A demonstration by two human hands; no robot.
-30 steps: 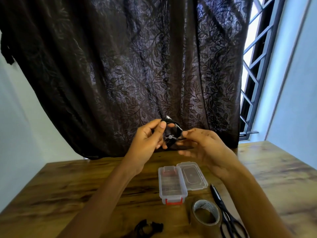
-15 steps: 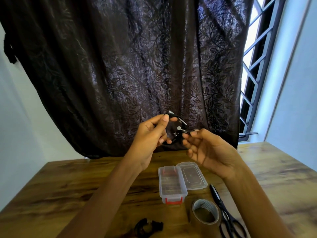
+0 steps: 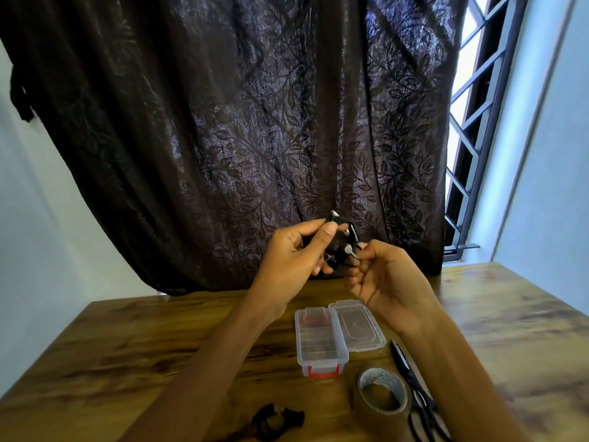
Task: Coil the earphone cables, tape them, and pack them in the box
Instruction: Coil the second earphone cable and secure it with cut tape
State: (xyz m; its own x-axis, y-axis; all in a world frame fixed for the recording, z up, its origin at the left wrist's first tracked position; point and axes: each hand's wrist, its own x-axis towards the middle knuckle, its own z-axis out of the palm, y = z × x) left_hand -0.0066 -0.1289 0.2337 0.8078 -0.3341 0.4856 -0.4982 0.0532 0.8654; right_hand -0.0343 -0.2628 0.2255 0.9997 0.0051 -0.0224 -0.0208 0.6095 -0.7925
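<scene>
I'm pinching earphone coil [image 3: 350,230] in left hand [image 3: 294,255] so loops aren't springing apart; right hand [image 3: 387,277] grip clamping loose end for tucking in; box [image 3: 318,344] lying open below.

Both bare forearms reach in from the near edge of the tabletop [image 3: 127,362] and slant up toward each other, the left forearm [image 3: 204,378] from the lower left and the right forearm [image 3: 462,378] from the lower right. The hands are held in the air above the far edge, close together but not touching. The left hand [image 3: 287,260] shows its thumb side, wrist nearly straight, thumb and forefinger pinching the top of the coiled earphone cable [image 3: 347,237], the other fingers curled beneath. The right hand [image 3: 385,279] turns its palm inward, wrist bent back a little, fingers curled. Its fingertips [image 3: 358,264] seem to nip the cable's loose end, though which ones is hard to tell.
</scene>
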